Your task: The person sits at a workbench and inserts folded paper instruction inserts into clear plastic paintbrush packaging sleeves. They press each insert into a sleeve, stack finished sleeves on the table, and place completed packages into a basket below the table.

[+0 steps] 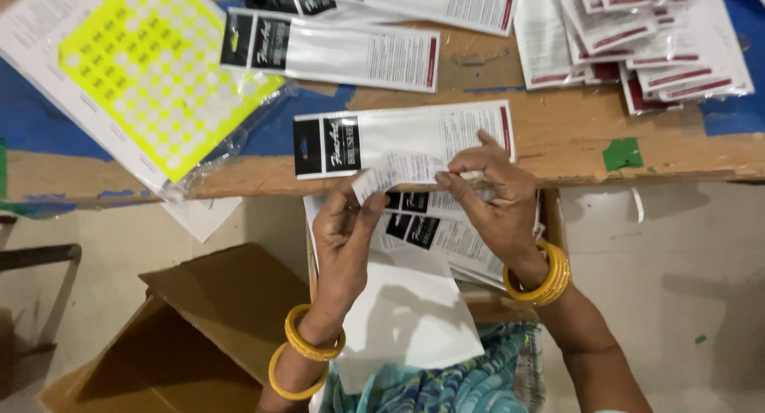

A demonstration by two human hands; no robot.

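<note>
- A small white paper slip [398, 172] is pinched between both hands, just above the table's near edge.
- Left hand [344, 226]: thumb and fingers are closed on the slip's lower left corner.
- Right hand [488, 191]: fingertips are closed on the slip's right end.
- A flat black-and-white packet [402, 135] is seen on the worn wooden table [574, 134], just behind the slip.
- More such packets [434, 234] are stacked in a cardboard box [552, 214] below the hands.
- A yellow sticker sheet [143, 62] is laid at far left; yellow bangles [546, 273] are worn on both wrists.
</note>
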